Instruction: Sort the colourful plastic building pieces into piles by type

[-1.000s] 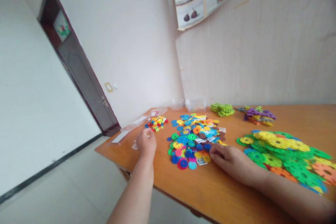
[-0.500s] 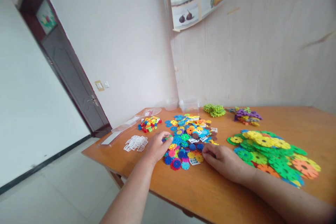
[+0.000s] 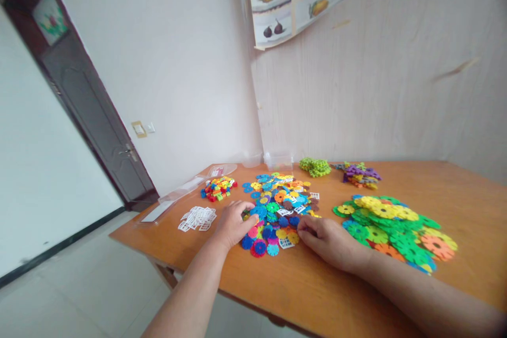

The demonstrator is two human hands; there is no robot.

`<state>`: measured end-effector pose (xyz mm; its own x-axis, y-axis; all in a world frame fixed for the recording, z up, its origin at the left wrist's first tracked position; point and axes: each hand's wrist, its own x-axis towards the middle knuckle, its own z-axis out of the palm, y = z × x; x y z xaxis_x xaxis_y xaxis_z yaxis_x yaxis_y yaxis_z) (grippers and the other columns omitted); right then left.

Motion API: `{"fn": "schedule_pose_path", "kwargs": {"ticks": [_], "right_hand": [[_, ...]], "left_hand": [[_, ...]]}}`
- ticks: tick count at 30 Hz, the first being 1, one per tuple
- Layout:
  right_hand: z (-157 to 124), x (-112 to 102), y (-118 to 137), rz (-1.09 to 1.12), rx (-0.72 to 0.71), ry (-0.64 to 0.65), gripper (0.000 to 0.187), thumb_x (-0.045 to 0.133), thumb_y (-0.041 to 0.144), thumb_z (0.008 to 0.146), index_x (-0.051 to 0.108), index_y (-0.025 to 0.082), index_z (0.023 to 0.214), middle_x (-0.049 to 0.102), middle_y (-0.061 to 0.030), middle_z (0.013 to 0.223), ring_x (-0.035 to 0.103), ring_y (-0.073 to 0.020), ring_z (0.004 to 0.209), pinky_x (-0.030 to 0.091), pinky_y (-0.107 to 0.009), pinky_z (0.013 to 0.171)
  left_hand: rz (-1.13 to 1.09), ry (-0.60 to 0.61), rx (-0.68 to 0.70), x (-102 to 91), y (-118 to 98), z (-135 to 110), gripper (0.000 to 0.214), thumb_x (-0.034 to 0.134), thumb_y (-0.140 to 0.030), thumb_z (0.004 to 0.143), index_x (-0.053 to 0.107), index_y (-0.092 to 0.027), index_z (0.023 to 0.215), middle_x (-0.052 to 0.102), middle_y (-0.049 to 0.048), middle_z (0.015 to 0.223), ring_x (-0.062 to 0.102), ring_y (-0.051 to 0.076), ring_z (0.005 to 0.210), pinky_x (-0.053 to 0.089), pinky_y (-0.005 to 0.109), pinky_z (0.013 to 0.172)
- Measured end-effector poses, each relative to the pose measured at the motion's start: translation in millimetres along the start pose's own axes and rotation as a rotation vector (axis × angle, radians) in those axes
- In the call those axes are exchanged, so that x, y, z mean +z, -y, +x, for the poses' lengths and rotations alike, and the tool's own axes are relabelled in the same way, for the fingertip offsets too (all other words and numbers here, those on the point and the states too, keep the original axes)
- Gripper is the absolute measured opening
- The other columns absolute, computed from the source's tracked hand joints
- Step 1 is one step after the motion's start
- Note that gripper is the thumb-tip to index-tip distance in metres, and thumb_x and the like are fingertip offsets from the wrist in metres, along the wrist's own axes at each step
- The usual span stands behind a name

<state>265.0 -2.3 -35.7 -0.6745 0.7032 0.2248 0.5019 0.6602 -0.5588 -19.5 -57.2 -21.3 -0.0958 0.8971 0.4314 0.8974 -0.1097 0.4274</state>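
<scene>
A mixed pile of small snowflake discs (image 3: 273,206) in blue, yellow, green, orange and pink lies between my hands, with white window-shaped pieces among them. My left hand (image 3: 233,224) is at the pile's left edge, thumb and fingers apart around a gap where discs show; nothing is visibly gripped. On the pile's right side, my right hand (image 3: 332,240) rests low with its fingers curled and pinched together beside a dark blue disc. Whatever its fingertips may hold is hidden. White window-shaped pieces (image 3: 197,218) form a separate heap left of my left hand.
Large snowflake discs (image 3: 396,227) are heaped on the right. Small building bricks (image 3: 218,188), lime-green pieces (image 3: 315,167) and purple pieces (image 3: 361,174) lie farther back on the wooden table (image 3: 261,280). Clear plastic boxes (image 3: 278,161) stand by the wall.
The view has shifted, so the table and piles appear slightly farther left. My left thumb and fingers look a little farther apart. My right hand stays pinched at the pile's right edge.
</scene>
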Motion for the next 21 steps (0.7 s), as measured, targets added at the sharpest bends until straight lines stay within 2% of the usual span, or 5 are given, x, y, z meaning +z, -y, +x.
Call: {"fn": "schedule_pose_path", "kwargs": {"ticks": [5, 12, 17, 21], "right_hand": [[-1, 0, 2, -0.001, -0.006, -0.029, 0.015, 0.047, 0.029, 0.090, 0.060, 0.023, 0.084, 0.065, 0.0009, 0.075, 0.055, -0.0132, 0.066, 0.033, -0.023, 0.059], [-1, -1, 4, -0.020, -0.032, -0.065, 0.012, 0.050, 0.026, 0.088, 0.061, 0.023, 0.085, 0.064, 0.0021, 0.072, 0.053, -0.0114, 0.063, 0.032, -0.021, 0.056], [-5, -3, 10, -0.057, -0.045, -0.108, 0.011, 0.051, 0.025, 0.089, 0.061, 0.023, 0.085, 0.065, 0.0019, 0.074, 0.054, -0.0112, 0.062, 0.033, -0.021, 0.057], [-8, -8, 15, -0.096, -0.078, -0.160, 0.017, 0.048, 0.026, 0.092, 0.065, 0.022, 0.093, 0.069, -0.0019, 0.083, 0.060, -0.0146, 0.072, 0.039, -0.024, 0.064]], "left_hand": [[0.016, -0.054, 0.049, 1.3, 2, 2, 0.023, 0.069, -0.031, 0.079, 0.072, -0.023, 0.101, 0.073, 0.0041, 0.102, 0.066, 0.021, 0.099, 0.052, 0.033, 0.090], [0.051, -0.087, 0.096, 8.4, 16, 7, 0.025, 0.068, -0.034, 0.080, 0.071, -0.024, 0.102, 0.073, 0.0047, 0.100, 0.067, 0.022, 0.098, 0.052, 0.036, 0.091], [0.040, -0.210, 0.125, 12.1, 23, 12, 0.030, 0.067, -0.034, 0.081, 0.067, -0.023, 0.109, 0.072, 0.0055, 0.106, 0.067, 0.022, 0.101, 0.052, 0.037, 0.093], [0.101, -0.315, 0.228, 9.4, 10, 10, 0.029, 0.068, -0.033, 0.082, 0.065, -0.023, 0.109, 0.072, 0.0056, 0.106, 0.065, 0.024, 0.101, 0.050, 0.041, 0.095]]}}
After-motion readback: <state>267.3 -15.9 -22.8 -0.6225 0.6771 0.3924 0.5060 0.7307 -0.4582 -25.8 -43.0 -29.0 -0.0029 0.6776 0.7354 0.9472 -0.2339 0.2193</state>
